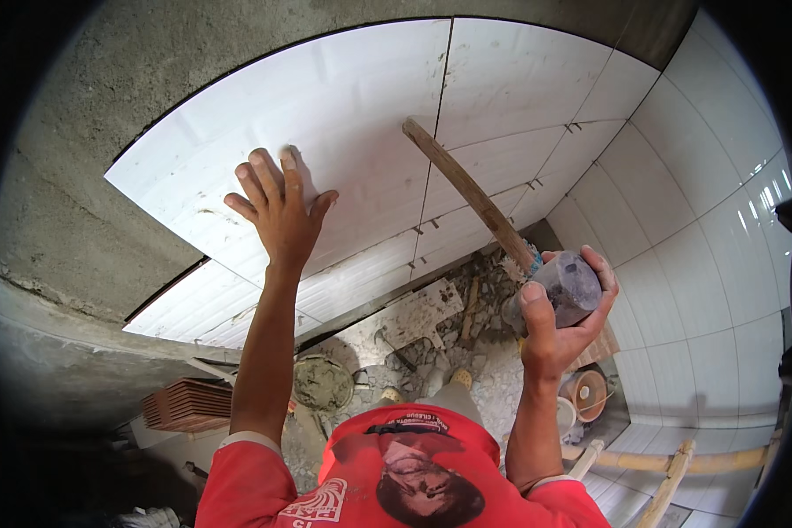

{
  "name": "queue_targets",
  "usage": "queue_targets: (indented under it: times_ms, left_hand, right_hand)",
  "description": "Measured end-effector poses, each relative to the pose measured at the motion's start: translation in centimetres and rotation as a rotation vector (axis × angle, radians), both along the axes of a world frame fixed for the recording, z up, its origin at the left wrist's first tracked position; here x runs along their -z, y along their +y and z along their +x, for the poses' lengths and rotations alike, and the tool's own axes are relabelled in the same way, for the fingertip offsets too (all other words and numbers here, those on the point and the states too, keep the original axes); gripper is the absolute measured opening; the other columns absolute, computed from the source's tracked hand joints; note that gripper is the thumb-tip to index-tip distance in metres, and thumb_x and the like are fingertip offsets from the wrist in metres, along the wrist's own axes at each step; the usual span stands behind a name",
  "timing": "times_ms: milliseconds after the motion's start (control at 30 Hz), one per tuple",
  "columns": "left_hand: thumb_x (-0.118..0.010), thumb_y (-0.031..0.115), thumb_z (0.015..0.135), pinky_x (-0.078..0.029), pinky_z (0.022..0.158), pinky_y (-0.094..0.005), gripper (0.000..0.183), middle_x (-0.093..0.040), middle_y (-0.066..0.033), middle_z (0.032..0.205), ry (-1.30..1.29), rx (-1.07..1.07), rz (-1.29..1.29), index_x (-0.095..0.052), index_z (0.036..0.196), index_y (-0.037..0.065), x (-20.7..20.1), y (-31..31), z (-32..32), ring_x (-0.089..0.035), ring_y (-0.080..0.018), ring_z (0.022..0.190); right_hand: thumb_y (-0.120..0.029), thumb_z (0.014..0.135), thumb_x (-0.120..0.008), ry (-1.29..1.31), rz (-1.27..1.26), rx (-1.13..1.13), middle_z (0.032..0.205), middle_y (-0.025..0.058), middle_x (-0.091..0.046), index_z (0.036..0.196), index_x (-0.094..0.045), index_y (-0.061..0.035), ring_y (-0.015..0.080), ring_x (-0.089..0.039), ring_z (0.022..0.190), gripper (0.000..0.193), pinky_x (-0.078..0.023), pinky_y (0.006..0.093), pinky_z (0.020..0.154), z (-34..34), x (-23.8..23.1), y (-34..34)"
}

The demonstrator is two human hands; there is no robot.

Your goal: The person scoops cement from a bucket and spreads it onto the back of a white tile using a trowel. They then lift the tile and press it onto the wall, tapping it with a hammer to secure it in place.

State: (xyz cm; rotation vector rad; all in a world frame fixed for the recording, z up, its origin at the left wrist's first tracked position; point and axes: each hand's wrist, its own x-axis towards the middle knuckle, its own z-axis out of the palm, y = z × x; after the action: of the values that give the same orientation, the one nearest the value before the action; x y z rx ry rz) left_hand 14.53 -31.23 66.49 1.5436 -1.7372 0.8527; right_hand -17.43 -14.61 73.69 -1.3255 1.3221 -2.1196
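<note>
My left hand [282, 211] lies against a large white wall tile [361, 97], its fingers spread and nothing held. In my right hand [547, 343] is a mallet [574, 286], gripped around its thick grey head rather than by the handle. The mallet's wooden handle [471, 189] slants up and left, and its end is at the tile's surface near a vertical joint; whether it touches, I cannot tell. Blue string and frayed fibres wrap the handle where it meets the head. Small dark clips [418, 231] stick out of the joints between the lower tiles.
Bare cement wall [70, 202] borders the tiles at left. A tiled wall [678, 229] stands at right. Below are rubble [497, 374], a mortar bucket [321, 383], a stained white board [414, 317], a brown stack [185, 405], an orange bucket [590, 393] and bamboo poles [722, 460].
</note>
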Motion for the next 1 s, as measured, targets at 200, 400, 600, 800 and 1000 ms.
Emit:
queue_targets:
  times_ms: [200, 400, 600, 800, 1000]
  left_hand:
    - [-0.084, 0.054, 0.078, -0.003, 0.109, -0.0801, 0.103, -0.009, -0.0307, 0.164, 0.029, -0.018, 0.018, -0.032, 0.157, 0.012, -0.3, 0.3, -0.3, -0.002, -0.0529, 0.152]
    - [-0.084, 0.055, 0.078, -0.003, 0.109, -0.0798, 0.103, -0.012, -0.0313, 0.163, 0.044, -0.037, 0.051, -0.033, 0.157, 0.012, 0.0, 0.2, -0.2, -0.005, -0.0528, 0.151]
    - [-0.085, 0.052, 0.077, 0.004, 0.111, -0.0778, 0.11, -0.006, -0.032, 0.166, 0.039, -0.011, 0.054, -0.026, 0.16, 0.008, 0.3, 0.1, 0.0, 0.003, -0.0529, 0.153]
    - [-0.078, 0.039, 0.089, -0.015, 0.115, -0.0667, 0.071, -0.025, -0.0222, 0.163, 0.103, 0.123, -0.144, -0.05, 0.148, 0.011, -4.3, 2.2, -2.3, -0.019, -0.0423, 0.151]
    - [-0.074, 0.02, 0.09, -0.033, 0.105, -0.0445, 0.039, -0.063, -0.0045, 0.131, 0.0, 0.432, -0.338, -0.068, 0.128, 0.013, -16.9, -1.1, -7.9, -0.052, -0.0263, 0.129]
  right_hand:
    - [-0.021, 0.073, -0.085, 0.072, -0.005, -0.013, 0.122, 0.0122, -0.053, 0.132, -0.05, 0.0009, 0.02, -0.059, 0.105, 0.072, -0.048, 0.0339, 0.095, -0.4, -1.2, 0.3]
    - [-0.019, 0.073, -0.082, 0.036, -0.083, -0.037, 0.123, 0.014, -0.05, 0.134, -0.045, 0.0008, 0.0259, -0.064, 0.105, 0.075, -0.052, 0.0391, 0.091, -0.6, -2.7, 1.7]
    - [-0.017, 0.072, -0.082, 0.036, -0.153, -0.049, 0.123, 0.0143, -0.048, 0.134, -0.044, 0.0016, 0.0261, -0.063, 0.104, 0.075, -0.052, 0.0389, 0.091, -0.9, -4.1, 2.1]
    - [-0.017, 0.072, -0.083, 0.091, -0.138, -0.055, 0.122, 0.0137, -0.049, 0.133, -0.046, 0.0025, 0.0244, -0.062, 0.104, 0.074, -0.052, 0.0384, 0.091, -1.6, -5.1, 1.7]
    - [-0.018, 0.073, -0.082, 0.059, -0.04, -0.011, 0.122, 0.0141, -0.052, 0.132, -0.048, 0.0032, 0.0217, -0.062, 0.103, 0.071, -0.051, 0.0361, 0.093, -1.6, -3.0, 1.1]
